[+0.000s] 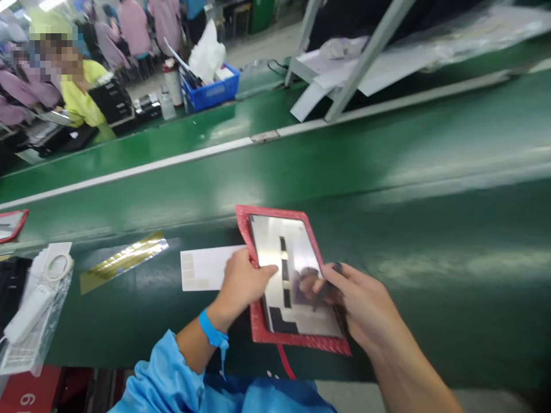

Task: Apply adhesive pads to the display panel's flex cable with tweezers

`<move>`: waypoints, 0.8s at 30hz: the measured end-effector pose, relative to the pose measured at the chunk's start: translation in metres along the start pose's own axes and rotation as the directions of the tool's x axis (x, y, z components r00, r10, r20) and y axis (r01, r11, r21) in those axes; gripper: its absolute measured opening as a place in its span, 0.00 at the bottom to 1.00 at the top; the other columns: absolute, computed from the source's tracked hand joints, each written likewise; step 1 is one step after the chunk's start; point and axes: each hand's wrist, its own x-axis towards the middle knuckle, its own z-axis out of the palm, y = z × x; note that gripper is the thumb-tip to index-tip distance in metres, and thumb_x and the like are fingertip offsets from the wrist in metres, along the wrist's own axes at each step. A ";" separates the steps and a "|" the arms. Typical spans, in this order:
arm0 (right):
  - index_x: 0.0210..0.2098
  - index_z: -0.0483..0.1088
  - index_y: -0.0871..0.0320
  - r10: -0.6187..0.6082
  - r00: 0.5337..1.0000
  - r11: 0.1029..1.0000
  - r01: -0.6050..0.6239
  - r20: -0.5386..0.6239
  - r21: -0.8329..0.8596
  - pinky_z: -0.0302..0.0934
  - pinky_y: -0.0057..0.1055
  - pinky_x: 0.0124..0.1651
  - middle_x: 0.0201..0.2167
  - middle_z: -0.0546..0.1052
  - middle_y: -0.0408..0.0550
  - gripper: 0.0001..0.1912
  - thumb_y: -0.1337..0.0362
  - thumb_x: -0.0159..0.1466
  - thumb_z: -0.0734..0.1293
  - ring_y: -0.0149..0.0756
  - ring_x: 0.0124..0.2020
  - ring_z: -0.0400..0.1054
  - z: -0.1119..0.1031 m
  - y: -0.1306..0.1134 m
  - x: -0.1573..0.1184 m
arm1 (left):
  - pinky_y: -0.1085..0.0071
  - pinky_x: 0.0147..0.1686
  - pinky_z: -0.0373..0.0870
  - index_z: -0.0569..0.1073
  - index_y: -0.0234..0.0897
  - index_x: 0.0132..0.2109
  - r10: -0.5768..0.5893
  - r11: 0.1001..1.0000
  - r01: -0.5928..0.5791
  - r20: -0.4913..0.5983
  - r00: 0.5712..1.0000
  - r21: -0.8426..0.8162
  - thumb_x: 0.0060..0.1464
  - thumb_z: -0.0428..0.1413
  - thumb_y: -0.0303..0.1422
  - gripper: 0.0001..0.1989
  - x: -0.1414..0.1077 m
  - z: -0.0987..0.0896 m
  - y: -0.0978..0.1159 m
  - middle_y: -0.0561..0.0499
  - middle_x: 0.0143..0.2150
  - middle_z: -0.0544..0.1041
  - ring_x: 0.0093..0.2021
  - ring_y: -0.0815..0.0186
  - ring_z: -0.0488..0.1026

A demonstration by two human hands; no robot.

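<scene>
Hands (pixel 243 278) half-curled at silver panel (pixel 295 267).

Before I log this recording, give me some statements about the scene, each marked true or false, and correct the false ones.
1. The left hand has its thumb over the face of the silvery panel. True.
2. The blue band is on the right wrist. False: it is on the left wrist.
3. The red padded sheet shows around the panel's edges. True.
4. The right hand is well away from the panel. False: its fingers are at the panel's right edge.
5. The blue bin stands beyond the pale rail. True.
</scene>
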 end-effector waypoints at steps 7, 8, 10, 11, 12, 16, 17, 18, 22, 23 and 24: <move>0.25 0.76 0.57 0.186 0.980 0.966 -0.168 -0.076 0.194 0.65 0.21 0.22 0.25 0.73 0.49 0.31 0.47 0.31 0.88 0.35 0.27 0.65 -0.023 -0.007 0.008 | 0.63 0.46 0.79 0.83 0.33 0.46 0.119 0.924 -0.110 0.002 0.993 -0.366 0.49 0.61 0.23 0.16 0.025 -0.047 0.017 0.44 0.44 0.86 0.43 0.56 0.83; 0.25 0.77 0.57 0.194 0.976 0.962 -0.171 -0.095 0.212 0.65 0.21 0.22 0.26 0.73 0.49 0.31 0.49 0.29 0.89 0.35 0.28 0.65 -0.023 -0.007 0.008 | 0.62 0.46 0.80 0.83 0.32 0.46 0.130 0.907 -0.134 -0.038 0.991 -0.398 0.49 0.62 0.23 0.16 0.033 -0.064 0.020 0.44 0.45 0.86 0.43 0.56 0.83; 0.25 0.78 0.57 0.204 0.973 0.957 -0.174 -0.112 0.232 0.66 0.20 0.22 0.26 0.73 0.50 0.31 0.50 0.28 0.88 0.36 0.28 0.65 -0.022 -0.007 0.009 | 0.62 0.47 0.80 0.82 0.32 0.46 0.140 0.876 -0.189 -0.141 0.980 -0.444 0.49 0.65 0.24 0.15 0.049 -0.098 0.028 0.43 0.45 0.86 0.42 0.57 0.83; 0.25 0.78 0.57 0.201 0.973 0.956 -0.169 -0.114 0.238 0.65 0.20 0.22 0.26 0.73 0.51 0.30 0.50 0.28 0.88 0.36 0.28 0.64 -0.021 -0.007 0.009 | 0.62 0.47 0.80 0.82 0.32 0.46 0.139 0.861 -0.217 -0.197 0.971 -0.461 0.49 0.66 0.25 0.15 0.057 -0.113 0.030 0.43 0.44 0.86 0.42 0.57 0.83; 0.25 0.78 0.57 0.191 0.974 0.957 -0.158 -0.121 0.243 0.65 0.20 0.22 0.25 0.74 0.51 0.30 0.50 0.29 0.88 0.36 0.28 0.64 -0.019 -0.005 0.009 | 0.61 0.47 0.80 0.81 0.32 0.46 0.134 0.846 -0.241 -0.248 0.959 -0.475 0.50 0.68 0.26 0.14 0.063 -0.126 0.032 0.43 0.44 0.85 0.41 0.58 0.83; 0.25 0.78 0.57 0.143 0.979 0.965 -0.106 -0.143 0.241 0.64 0.20 0.21 0.25 0.74 0.51 0.29 0.50 0.30 0.87 0.35 0.28 0.64 -0.012 -0.001 0.012 | 0.60 0.48 0.81 0.78 0.32 0.49 0.089 0.792 -0.307 -0.398 0.913 -0.527 0.61 0.67 0.31 0.11 0.082 -0.157 0.033 0.46 0.45 0.83 0.42 0.62 0.82; 0.26 0.78 0.57 0.137 0.979 0.966 -0.099 -0.150 0.240 0.64 0.20 0.22 0.25 0.74 0.51 0.29 0.50 0.30 0.87 0.35 0.28 0.64 -0.010 -0.001 0.012 | 0.60 0.48 0.82 0.78 0.32 0.50 0.072 0.777 -0.319 -0.427 0.901 -0.543 0.64 0.65 0.33 0.11 0.086 -0.160 0.032 0.47 0.46 0.83 0.43 0.62 0.82; 0.26 0.78 0.57 0.135 0.979 0.967 -0.095 -0.155 0.237 0.64 0.20 0.22 0.25 0.74 0.51 0.29 0.50 0.30 0.87 0.35 0.27 0.64 -0.008 0.000 0.012 | 0.60 0.48 0.82 0.78 0.32 0.50 0.052 0.761 -0.331 -0.455 0.889 -0.558 0.65 0.64 0.34 0.11 0.091 -0.162 0.030 0.47 0.47 0.82 0.44 0.62 0.81; 0.24 0.76 0.57 0.111 0.976 0.976 -0.072 -0.186 0.208 0.62 0.19 0.21 0.24 0.74 0.50 0.29 0.50 0.29 0.87 0.32 0.25 0.62 -0.003 0.000 0.011 | 0.59 0.48 0.82 0.76 0.33 0.55 -0.054 0.703 -0.384 -0.583 0.811 -0.599 0.68 0.62 0.36 0.14 0.118 -0.162 0.024 0.45 0.52 0.80 0.48 0.61 0.80; 0.24 0.76 0.56 0.105 0.977 0.978 -0.067 -0.188 0.199 0.62 0.18 0.21 0.24 0.74 0.50 0.28 0.50 0.29 0.87 0.32 0.25 0.63 -0.002 0.000 0.011 | 0.58 0.49 0.81 0.75 0.34 0.57 -0.087 0.694 -0.394 -0.613 0.785 -0.602 0.68 0.61 0.37 0.15 0.126 -0.161 0.022 0.45 0.54 0.79 0.49 0.60 0.79; 0.25 0.77 0.56 0.099 0.977 0.980 -0.063 -0.187 0.189 0.62 0.19 0.21 0.24 0.74 0.50 0.28 0.51 0.30 0.86 0.32 0.25 0.63 -0.002 0.000 0.011 | 0.57 0.50 0.81 0.75 0.34 0.58 -0.123 0.690 -0.397 -0.638 0.760 -0.606 0.68 0.61 0.37 0.16 0.135 -0.159 0.020 0.44 0.55 0.78 0.51 0.59 0.79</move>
